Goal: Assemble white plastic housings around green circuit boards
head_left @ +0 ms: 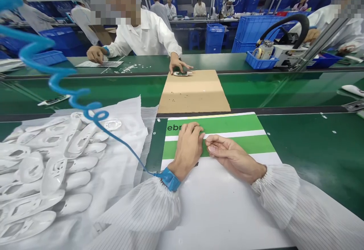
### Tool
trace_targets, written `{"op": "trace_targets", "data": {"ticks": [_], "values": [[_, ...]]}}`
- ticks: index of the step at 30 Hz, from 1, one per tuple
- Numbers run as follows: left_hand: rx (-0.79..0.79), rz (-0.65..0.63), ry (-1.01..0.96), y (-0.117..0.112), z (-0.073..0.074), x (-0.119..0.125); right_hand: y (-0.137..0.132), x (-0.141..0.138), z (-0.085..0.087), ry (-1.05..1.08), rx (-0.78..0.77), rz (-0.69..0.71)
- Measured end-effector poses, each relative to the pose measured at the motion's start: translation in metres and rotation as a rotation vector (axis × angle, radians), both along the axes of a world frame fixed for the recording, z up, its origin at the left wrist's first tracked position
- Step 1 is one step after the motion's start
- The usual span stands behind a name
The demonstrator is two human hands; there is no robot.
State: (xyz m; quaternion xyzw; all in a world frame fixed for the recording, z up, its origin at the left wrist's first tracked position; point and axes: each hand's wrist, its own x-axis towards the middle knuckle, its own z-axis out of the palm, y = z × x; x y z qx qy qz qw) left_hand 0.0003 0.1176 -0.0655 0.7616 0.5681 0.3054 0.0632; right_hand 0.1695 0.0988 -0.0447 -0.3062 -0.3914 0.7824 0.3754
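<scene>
My left hand [187, 149] rests curled on a green-and-white striped sheet [216, 132], with a blue anti-static wrist strap [170, 179] around its wrist. My right hand [230, 155] lies beside it on the same sheet, its fingertips touching my left hand's fingers. No held object shows in either hand, though something very small could be hidden between the fingers. A blue coiled cord [57, 79] runs from the strap up to the left. Both forearms wear white striped sleeves with gathered cuffs.
A white bag [119, 136] holding several white moulded plastic parts lies to my left. Ahead is a cardboard sheet [193, 94] on a green workbench [307, 140]. Across it, a co-worker's hand [179, 65] sits on a small circuit board [182, 74]. Blue crates stand beyond.
</scene>
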Motion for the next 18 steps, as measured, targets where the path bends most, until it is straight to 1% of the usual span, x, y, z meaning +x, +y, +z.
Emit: {"op": "trace_targets", "data": {"ticks": [7, 10, 12, 14, 16, 18], "values": [[-0.04, -0.004, -0.025, 0.001, 0.001, 0.0, -0.002, -0.002, 0.005, -0.027, 0.004, -0.005], [-0.052, 0.014, -0.007, -0.007, 0.002, 0.002, -0.008, -0.003, 0.009, -0.081, -0.019, -0.009], [-0.053, 0.043, 0.044, -0.012, 0.007, 0.004, -0.01, -0.001, 0.008, -0.131, -0.064, -0.018], [-0.085, 0.039, 0.154, -0.012, 0.018, 0.004, -0.009, 0.0, 0.005, -0.158, -0.117, -0.018], [-0.191, -0.06, 0.323, -0.002, 0.035, 0.001, -0.006, 0.001, 0.0, -0.173, -0.163, -0.013], [-0.324, -0.185, 0.472, 0.02, 0.057, -0.009, -0.004, 0.001, -0.004, -0.186, -0.187, -0.014]]}}
